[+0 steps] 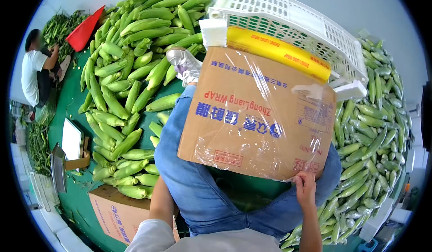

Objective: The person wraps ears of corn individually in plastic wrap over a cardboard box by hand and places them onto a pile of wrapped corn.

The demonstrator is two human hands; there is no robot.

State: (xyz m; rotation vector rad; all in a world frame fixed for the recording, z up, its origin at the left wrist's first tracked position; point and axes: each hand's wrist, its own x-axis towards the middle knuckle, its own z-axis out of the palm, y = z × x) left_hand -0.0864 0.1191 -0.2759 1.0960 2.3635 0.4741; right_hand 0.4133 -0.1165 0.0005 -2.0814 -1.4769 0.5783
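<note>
My right hand (pixel 306 188) is closed in a pinch at the near right corner of a cardboard sheet (pixel 252 103), on the edge of clear plastic wrap (pixel 265 162) stretched over it. The sheet lies across my knees, printed with red and blue lettering. Along its far edge lies a yellow roll of wrap (pixel 279 51), with white blocks at both ends. Only my left forearm shows, beside my left thigh; the hand itself is hidden behind the leg. Beyond that leg, unwrapped green corn ears (pixel 130 148) lie nearest to it.
A white slotted crate (pixel 292 15) stands behind the roll. Wrapped corn (pixel 360 162) is heaped on the right. On the left are a cardboard box (pixel 121 216), a scale (pixel 72 139), a red dustpan-like scoop (pixel 85 29) and a seated person (pixel 33 72) beside green produce.
</note>
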